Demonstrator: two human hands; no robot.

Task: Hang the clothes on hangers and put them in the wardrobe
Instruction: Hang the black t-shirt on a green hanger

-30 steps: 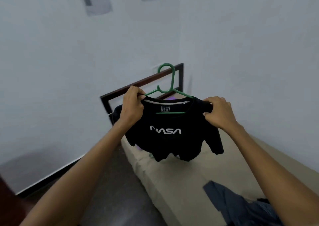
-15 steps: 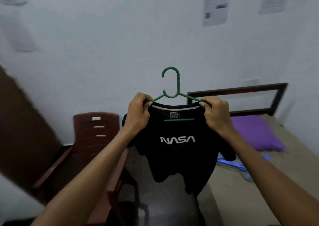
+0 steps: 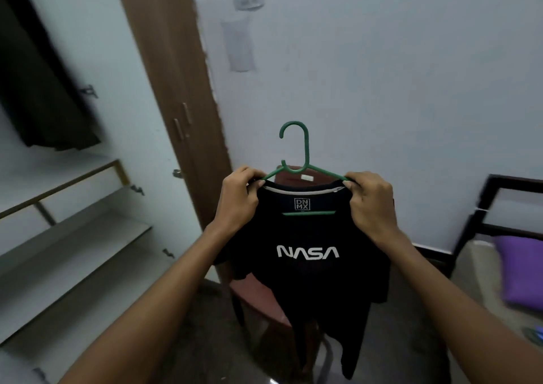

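Forearms reach up from the two lower corners of the head view and converge at mid-frame, both raised and extended forward. The left hand [image 3: 239,198] has its fingers curled round the left shoulder of a black T-shirt [image 3: 308,254], pinching cloth and hanger arm together; the right hand [image 3: 371,204] grips the right shoulder the same way, knuckles toward the camera. The shirt, printed NASA in white, hangs on a green hanger [image 3: 296,154] held in the air between the hands, hook upright above the collar, hem dangling free. Behind and below it stands a reddish-brown chair [image 3: 258,295]. To the right lies a purple pillow [image 3: 523,269] at the head of a bed beside a dark bed frame [image 3: 496,204]. To the left, the open wardrobe [image 3: 164,60] shows pale shelves [image 3: 73,237] and a dark garment [image 3: 38,90] hanging inside, blurred.
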